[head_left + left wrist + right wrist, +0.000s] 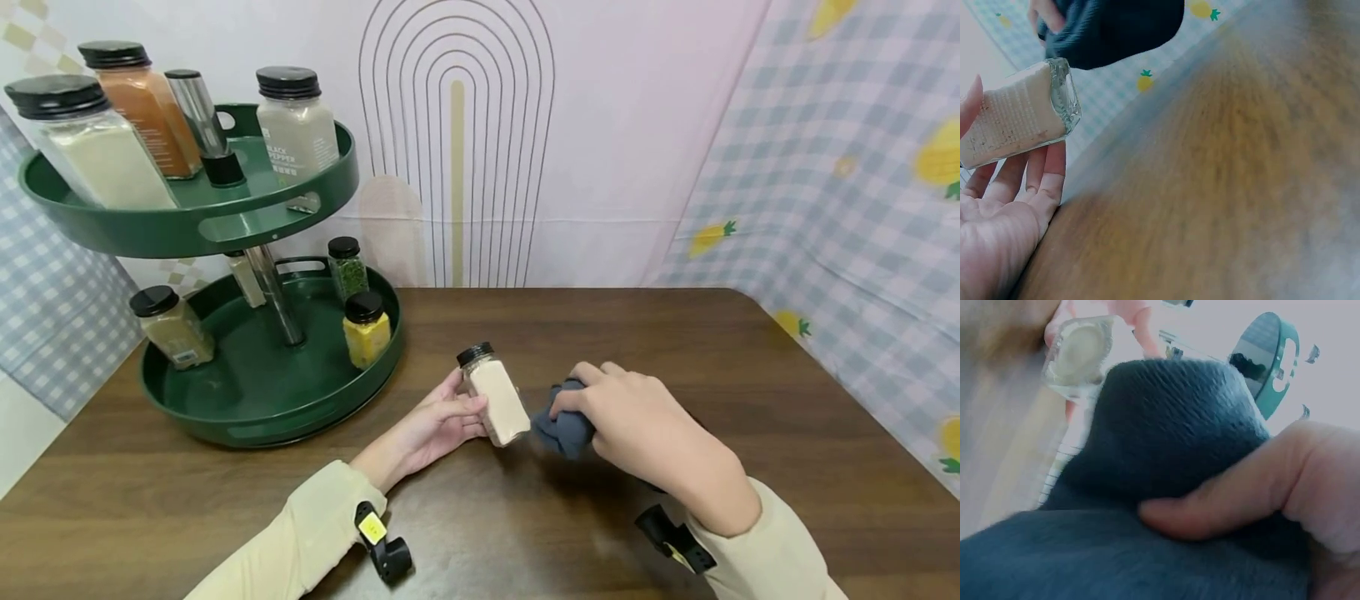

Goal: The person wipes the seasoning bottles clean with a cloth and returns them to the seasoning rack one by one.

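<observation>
My left hand [446,418] holds a glass spice jar [498,398] tilted above the table, thumb on one side and fingers on the other. The jar has a black lid and pale cream powder inside. In the left wrist view its clear glass base [1065,94] faces toward the cloth, and printed text covers one side. My right hand [637,417] grips a bunched dark blue-grey cloth [564,427] just right of the jar's base. Up close in the right wrist view, the thumb presses on the folded cloth [1172,425]. Whether cloth and jar touch, I cannot tell.
A green two-tier rack [277,425] stands at the left of the wooden table [675,350]. Its upper tier [150,237] bears large black-lidded jars and a silver-and-black cylinder. Small jars, one with yellow contents [367,333], are on the lower tier. Patterned fabric [847,208] hangs behind.
</observation>
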{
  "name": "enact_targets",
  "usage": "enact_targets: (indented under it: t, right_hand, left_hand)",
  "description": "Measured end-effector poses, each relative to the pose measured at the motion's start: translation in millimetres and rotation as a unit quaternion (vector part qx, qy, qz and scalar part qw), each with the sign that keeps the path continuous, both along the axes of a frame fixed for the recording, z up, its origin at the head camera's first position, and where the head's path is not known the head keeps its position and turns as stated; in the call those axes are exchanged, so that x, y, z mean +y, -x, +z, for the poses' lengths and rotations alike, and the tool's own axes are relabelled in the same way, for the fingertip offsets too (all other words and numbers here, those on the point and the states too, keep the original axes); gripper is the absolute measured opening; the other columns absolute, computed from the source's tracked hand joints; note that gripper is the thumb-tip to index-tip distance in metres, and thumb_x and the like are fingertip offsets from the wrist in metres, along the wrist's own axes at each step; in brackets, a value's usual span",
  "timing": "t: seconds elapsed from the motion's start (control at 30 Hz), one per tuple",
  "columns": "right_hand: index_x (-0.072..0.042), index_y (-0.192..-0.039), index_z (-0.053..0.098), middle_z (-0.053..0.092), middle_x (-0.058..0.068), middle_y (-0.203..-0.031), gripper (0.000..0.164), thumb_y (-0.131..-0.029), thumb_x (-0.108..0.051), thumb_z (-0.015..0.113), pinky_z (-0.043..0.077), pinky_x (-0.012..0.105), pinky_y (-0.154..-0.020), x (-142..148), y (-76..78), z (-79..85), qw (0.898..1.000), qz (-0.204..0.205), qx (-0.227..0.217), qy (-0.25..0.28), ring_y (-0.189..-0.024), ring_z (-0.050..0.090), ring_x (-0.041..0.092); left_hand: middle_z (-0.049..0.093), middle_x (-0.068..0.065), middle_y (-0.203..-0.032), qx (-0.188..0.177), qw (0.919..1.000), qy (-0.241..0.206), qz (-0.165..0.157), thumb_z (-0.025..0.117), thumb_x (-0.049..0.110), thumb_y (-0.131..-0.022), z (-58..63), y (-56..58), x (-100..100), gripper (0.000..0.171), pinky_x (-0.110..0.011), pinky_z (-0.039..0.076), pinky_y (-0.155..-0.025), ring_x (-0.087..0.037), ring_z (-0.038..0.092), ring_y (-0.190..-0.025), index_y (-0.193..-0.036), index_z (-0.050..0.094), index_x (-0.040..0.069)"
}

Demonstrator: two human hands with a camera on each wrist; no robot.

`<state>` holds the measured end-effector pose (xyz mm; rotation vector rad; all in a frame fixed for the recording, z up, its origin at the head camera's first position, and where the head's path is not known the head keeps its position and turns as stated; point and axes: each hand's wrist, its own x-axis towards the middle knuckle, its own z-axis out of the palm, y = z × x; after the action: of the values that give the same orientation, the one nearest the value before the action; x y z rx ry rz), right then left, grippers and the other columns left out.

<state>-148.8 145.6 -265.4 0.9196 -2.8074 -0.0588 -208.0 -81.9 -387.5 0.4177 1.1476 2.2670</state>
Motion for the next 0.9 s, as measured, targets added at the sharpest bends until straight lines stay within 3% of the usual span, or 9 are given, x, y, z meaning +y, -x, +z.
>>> enact_targets:
  t: [0.13,0.23,0.33,0.57,0.9]
  right_hand:
    - [-0.026,-0.104,0.068,0.058,0.005,-0.111,0.049,-0.068,0.007,0.064,0.05,0.039,-0.06,-2.9,2.6,1.6,0.997,-0.012,0.042,0.062,-0.095,0.057,0.026]
    - [-0.025,-0.11,0.066,0.056,0.008,-0.119,0.056,-0.066,0.009,0.063,0.052,0.043,-0.067,-9.7,5.2,-1.9,0.992,0.002,0.064,0.112,-0.102,0.056,0.028]
    - [-0.025,-0.113,0.065,0.056,0.009,-0.121,0.06,-0.064,0.01,0.065,0.052,0.044,-0.071,-17.2,7.3,-8.5,0.988,0.019,0.075,0.133,-0.103,0.056,0.029]
    - [-0.026,-0.113,0.066,0.056,0.008,-0.119,0.06,-0.067,0.011,0.064,0.052,0.042,-0.075,-22.0,9.4,-19.6,0.989,0.038,0.068,0.124,-0.103,0.056,0.027]
    - [-0.026,-0.106,0.069,0.056,0.005,-0.112,0.052,-0.068,0.009,0.065,0.052,0.038,-0.07,-20.8,6.8,-20.1,0.995,0.056,0.035,0.075,-0.095,0.055,0.024]
  left_hand:
    - [0.054,-0.007,-0.112,0.015,0.9997,0.018,0.001,0.067,0.009,-0.084,-0.1,0.0,0.9,0.069,-0.035,0.048,-0.084,-0.02,0.059,-0.099,-0.139,0.025,0.009]
    - [0.053,-0.006,-0.114,0.031,0.9985,0.045,0.0,0.071,0.012,-0.081,0.3,-0.2,1.7,0.075,-0.033,0.049,-0.083,-0.018,0.058,-0.101,-0.14,0.026,0.003]
    - [0.053,-0.005,-0.117,0.047,0.996,0.075,0.0,0.076,0.016,-0.077,1.2,-0.9,2.0,0.082,-0.031,0.048,-0.084,-0.016,0.057,-0.102,-0.141,0.026,0.003]
    - [0.053,-0.004,-0.118,0.054,0.994,0.095,0.004,0.079,0.016,-0.073,1.1,-2.6,2.8,0.089,-0.029,0.048,-0.085,-0.014,0.057,-0.102,-0.143,0.024,0.008]
    - [0.052,-0.002,-0.118,0.002,0.9997,0.021,0.008,0.076,0.023,-0.075,0.1,-2.8,1.3,0.094,-0.034,0.049,-0.086,-0.015,0.058,-0.102,-0.147,0.015,0.013]
